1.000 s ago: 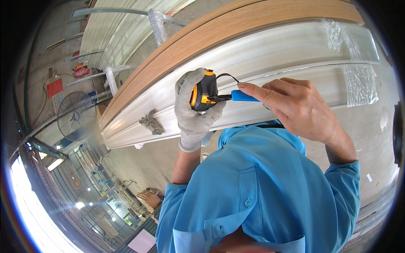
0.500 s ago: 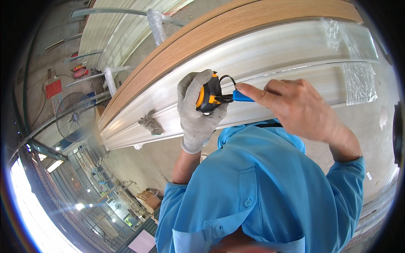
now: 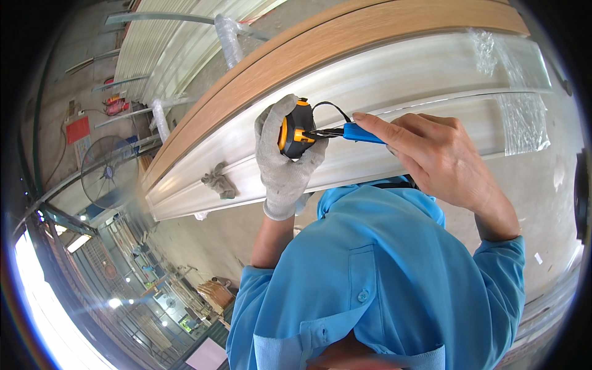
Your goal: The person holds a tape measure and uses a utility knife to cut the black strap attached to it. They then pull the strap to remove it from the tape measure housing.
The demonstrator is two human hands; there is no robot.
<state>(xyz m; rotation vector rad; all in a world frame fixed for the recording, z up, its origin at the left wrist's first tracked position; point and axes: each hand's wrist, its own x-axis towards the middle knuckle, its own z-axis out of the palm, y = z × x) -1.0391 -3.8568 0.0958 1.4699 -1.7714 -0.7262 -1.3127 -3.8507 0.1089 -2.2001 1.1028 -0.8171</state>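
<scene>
In my gloved left hand is a black and orange tape measure, its case held upright above the long panels. A black strap arches from the case toward my right hand. My bare right hand is closed on a blue-handled tool, with the index finger stretched along the top. The tool's thin dark end reaches to the orange part of the tape measure's case; its exact kind is unclear. Light grey fabric covers the left palm and fingers.
Long white panels wrapped in clear film lie under my hands, with a wood-coloured panel along their far side. A crumpled grey glove rests on the panels at left. A standing fan is farther left.
My left hand and the tape measure have moved slightly left and up. The blue handle now sits farther from the case, showing more of the tool's dark end, and the strap is stretched wider.
</scene>
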